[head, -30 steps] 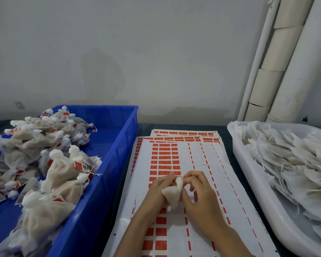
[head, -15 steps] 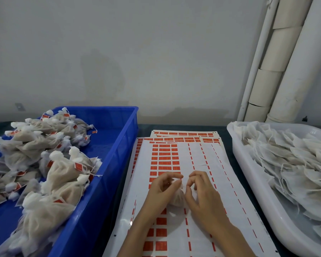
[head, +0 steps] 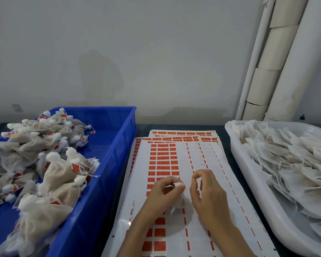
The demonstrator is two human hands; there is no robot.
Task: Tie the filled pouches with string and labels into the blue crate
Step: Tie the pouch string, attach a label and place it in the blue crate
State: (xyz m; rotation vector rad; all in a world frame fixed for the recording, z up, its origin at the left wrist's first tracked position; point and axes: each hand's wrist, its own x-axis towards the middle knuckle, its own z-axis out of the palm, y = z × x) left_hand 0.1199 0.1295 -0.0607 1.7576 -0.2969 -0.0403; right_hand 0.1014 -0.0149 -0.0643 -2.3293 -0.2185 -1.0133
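Observation:
A small white filled pouch (head: 179, 200) rests on the sheet of red labels (head: 163, 160) at the centre. My left hand (head: 163, 193) pinches the pouch's gathered neck between thumb and fingers. Just to its right, my right hand (head: 208, 193) has thumb and forefinger pinched together, apparently on a thin string that is too fine to make out. The blue crate (head: 107, 164) stands at the left, heaped with tied pouches (head: 59, 173) that carry red labels.
A white tub (head: 248, 175) at the right holds several untied pouches (head: 295, 164). More label sheets (head: 183, 134) lie beneath the top one. White pipes (head: 278, 62) run up the wall at the back right. The table top is dark.
The hands, pressed together around the pouch a second ago, have drawn slightly apart. My right hand has pulled away to the right with its fingers pinched, and the pouch stays in my left.

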